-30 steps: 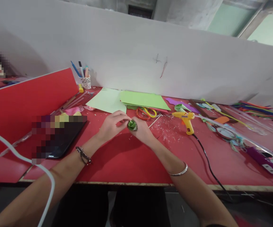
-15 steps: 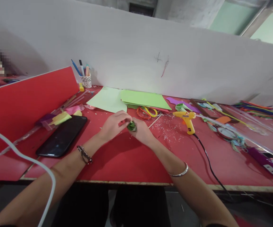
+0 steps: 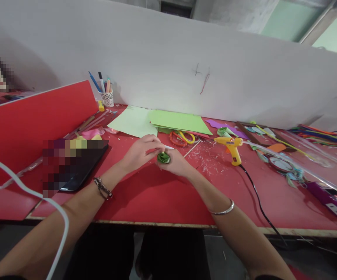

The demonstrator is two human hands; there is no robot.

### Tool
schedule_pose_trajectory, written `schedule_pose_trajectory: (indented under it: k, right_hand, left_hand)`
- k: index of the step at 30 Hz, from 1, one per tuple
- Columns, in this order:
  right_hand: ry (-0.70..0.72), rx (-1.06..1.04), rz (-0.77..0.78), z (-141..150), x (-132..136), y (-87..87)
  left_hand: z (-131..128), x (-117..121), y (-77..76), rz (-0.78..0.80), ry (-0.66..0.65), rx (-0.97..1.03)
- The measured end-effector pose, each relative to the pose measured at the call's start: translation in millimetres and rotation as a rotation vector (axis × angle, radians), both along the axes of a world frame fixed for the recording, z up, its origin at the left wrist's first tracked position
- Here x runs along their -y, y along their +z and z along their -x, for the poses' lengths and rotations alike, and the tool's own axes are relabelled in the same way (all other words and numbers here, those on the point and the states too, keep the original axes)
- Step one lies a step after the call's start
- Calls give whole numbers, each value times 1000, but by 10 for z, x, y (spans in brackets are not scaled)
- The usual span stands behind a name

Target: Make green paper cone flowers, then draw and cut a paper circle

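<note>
One green paper coil is gripped by the right hand, left hand reaching its twelve-o'clock edge, whether pinching I cannot tell, its spiral showing more fully than half a second ago, seemingly easing work there.

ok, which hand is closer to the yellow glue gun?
Right. The right hand, around the green paper roll, is left of the glue gun, apart from it; the left hand is farther left.
</note>
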State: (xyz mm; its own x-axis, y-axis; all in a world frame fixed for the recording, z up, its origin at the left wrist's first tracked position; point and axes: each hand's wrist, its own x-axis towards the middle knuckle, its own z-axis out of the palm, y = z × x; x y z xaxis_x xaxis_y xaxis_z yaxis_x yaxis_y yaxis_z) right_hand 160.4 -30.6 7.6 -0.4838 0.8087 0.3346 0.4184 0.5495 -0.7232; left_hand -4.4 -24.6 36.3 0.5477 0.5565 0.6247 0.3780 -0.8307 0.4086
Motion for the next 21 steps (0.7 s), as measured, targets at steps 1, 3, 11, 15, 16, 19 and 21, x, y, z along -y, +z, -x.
schedule_pose_trajectory:
  k: [1, 3, 11, 15, 16, 19, 21]
  right_hand:
    - [17, -17, 31, -1, 2, 0]
    - [46, -37, 104, -6, 5, 7]
    - [128, -92, 278, -33, -15, 70]
    - [212, -117, 349, -83, -57, 32]
    - [215, -123, 353, -92, -63, 25]
    - [224, -138, 402, -94, -54, 37]
    - [253, -134, 464, -85, -33, 65]
  left_hand:
    - [3, -1, 8, 14, -12, 2]
    - [9, -3, 18, 58, -51, 2]
    - [26, 3, 37, 163, -81, 13]
    - [47, -9, 61, 78, -69, 3]
    - [51, -12, 63, 61, -67, -6]
    - [54, -14, 61, 37, -64, -32]
    - [54, -13, 59, 25, -62, -45]
